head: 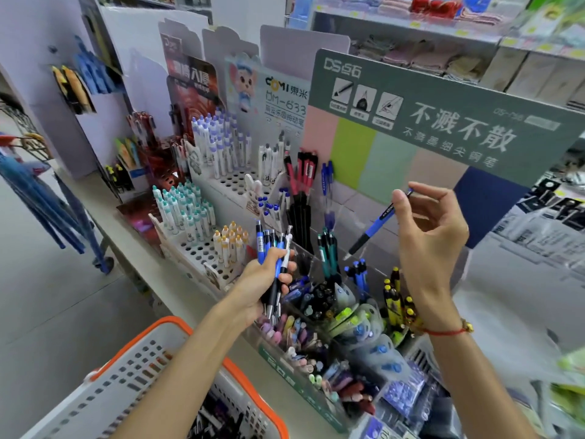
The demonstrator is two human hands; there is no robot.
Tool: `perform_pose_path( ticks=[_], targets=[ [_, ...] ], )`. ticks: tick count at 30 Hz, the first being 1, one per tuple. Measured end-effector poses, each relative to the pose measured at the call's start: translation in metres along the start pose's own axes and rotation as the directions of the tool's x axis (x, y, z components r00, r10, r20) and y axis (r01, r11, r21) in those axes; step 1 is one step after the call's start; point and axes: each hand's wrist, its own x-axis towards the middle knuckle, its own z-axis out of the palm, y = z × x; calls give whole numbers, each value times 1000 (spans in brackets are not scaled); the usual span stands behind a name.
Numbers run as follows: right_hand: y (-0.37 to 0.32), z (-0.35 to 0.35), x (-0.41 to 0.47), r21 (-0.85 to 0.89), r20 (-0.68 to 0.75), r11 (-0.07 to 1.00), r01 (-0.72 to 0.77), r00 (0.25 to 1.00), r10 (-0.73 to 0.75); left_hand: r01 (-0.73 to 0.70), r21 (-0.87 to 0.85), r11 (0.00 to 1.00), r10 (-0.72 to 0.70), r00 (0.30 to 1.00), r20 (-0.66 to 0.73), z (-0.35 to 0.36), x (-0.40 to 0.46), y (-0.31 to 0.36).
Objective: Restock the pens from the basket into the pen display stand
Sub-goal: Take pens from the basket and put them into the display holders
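Holding a blue pen (376,224) by its top end, the right hand (433,229) pinches it between thumb and fingertips, tip slanting down toward the clear stand (319,369). The left hand (267,282) is curled round a bundle of pens (273,258), blue and dark ones with one white, held upright just left of the stand.

To seat this pen well, it likely should be turned upright and lowered tip-first into the compartment that already has matching blue pens (356,274), at the stand's back. Guiding it by the top end keeps the fingers free of the neighbouring teal pens (327,251) and yellow pens (394,299), which could be knocked askew.

The stand's front compartments hold pastel pens, lying caps outward, and neon ones further in; their exact dividers are hard to tell. The white racks (196,245) to the left hold capped pens upright in holes, many holes unfilled. The basket (177,327), orange-rimmed, sits low at the left beside the surface (126,242); dark items show inside, too blurred to name.
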Motion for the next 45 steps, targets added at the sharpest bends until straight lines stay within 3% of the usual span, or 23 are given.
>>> perform_pose_path(
  ticks=[3,8,11,14,19,23,28,30,32,35,39,45],
  targets=[
    [3,-13,-6,-125,24,985,117,993,-115,24,57,998,-28,998,56,8,-1,-8],
    [19,-16,-22,-310,278,911,270,943,-185,38,130,991,-55,990,132,18,-2,-19],
    [32,-16,-26,-368,404,894,254,910,-93,34,143,989,-55,988,142,21,-4,-23],
    [40,-19,-25,-506,525,807,302,851,11,27,167,986,-53,986,156,22,-6,-25],
    [31,-18,-17,-562,610,738,374,790,64,-1,269,963,-66,969,237,23,-14,-27],
    [23,-17,-22,-516,507,824,236,859,71,-6,246,969,-73,948,311,27,-20,-31],
    [27,-17,-24,-398,545,917,-18,800,252,-3,219,976,-80,926,368,32,-19,-33],
    [24,-18,-23,-262,518,952,-159,809,277,1,169,986,-67,920,386,34,-17,-31],
    [18,-19,-21,-65,425,962,-265,865,268,-6,119,993,-39,924,379,35,-14,-27],
    [10,-21,-10,100,150,966,-238,964,222,-17,88,996,-10,954,300,36,-4,-23],
    [7,-18,3,166,-140,979,-118,980,141,-10,58,998,-5,965,261,33,3,-25],
    [9,0,4,4,-207,997,73,976,-71,-19,24,1000,13,977,213,27,9,-23]
  ],
)
